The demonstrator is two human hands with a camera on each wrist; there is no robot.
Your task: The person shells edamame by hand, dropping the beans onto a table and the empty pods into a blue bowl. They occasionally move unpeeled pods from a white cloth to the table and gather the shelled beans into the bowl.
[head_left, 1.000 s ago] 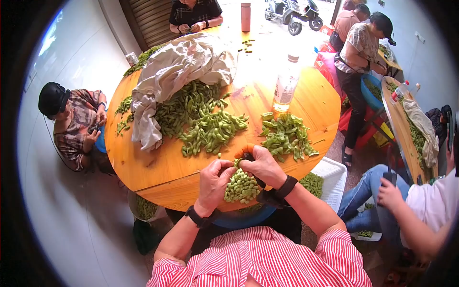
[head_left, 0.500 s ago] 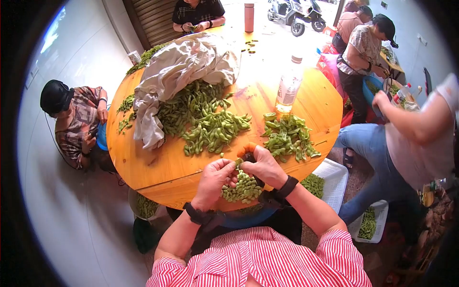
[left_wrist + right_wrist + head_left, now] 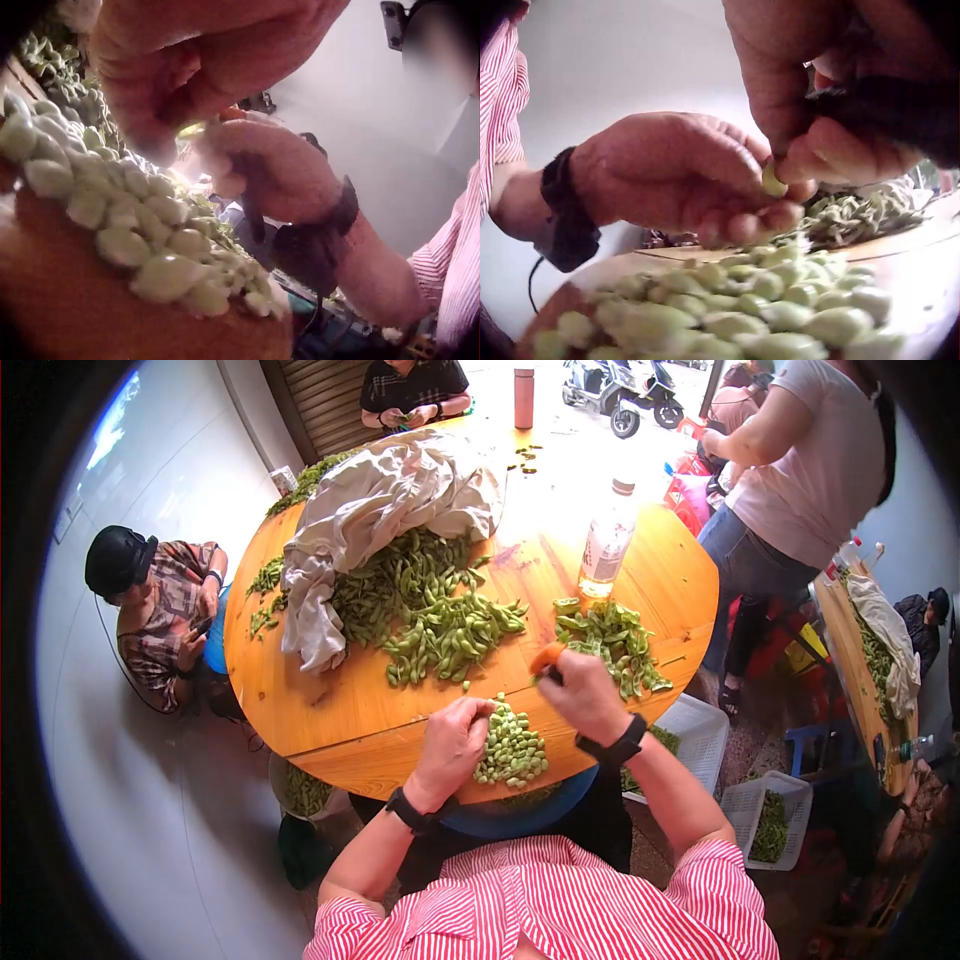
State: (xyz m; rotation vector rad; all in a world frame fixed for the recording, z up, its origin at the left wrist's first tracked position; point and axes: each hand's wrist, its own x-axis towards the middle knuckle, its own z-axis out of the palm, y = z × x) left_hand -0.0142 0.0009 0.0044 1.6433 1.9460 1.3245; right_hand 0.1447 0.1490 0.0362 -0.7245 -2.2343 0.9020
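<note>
Curled over the left edge of a shelled-bean heap (image 3: 512,750), the left hand (image 3: 452,748) pinches a small green pod piece (image 3: 773,178), seen in the right wrist view. The wrist views show the right hand's (image 3: 832,112) thumb and finger at that same piece. In the head view the right hand (image 3: 588,698) is apart from the left, blurred, beside the flattened pods (image 3: 612,645). A dark item lies across its palm and orange covers a finger. Whole pods (image 3: 450,635) lie beyond the hands.
On the round wooden table (image 3: 370,735) are a white cloth (image 3: 390,490), a clear bottle (image 3: 605,545) and a pink bottle (image 3: 523,398). A blue basin (image 3: 530,815) stands below its near edge, white baskets (image 3: 700,735) at the right. People are around.
In the head view the right hand has moved right, away from the left hand, towards the flattened pods. The left hand's fingers are more curled. A person at the right has moved towards the back.
</note>
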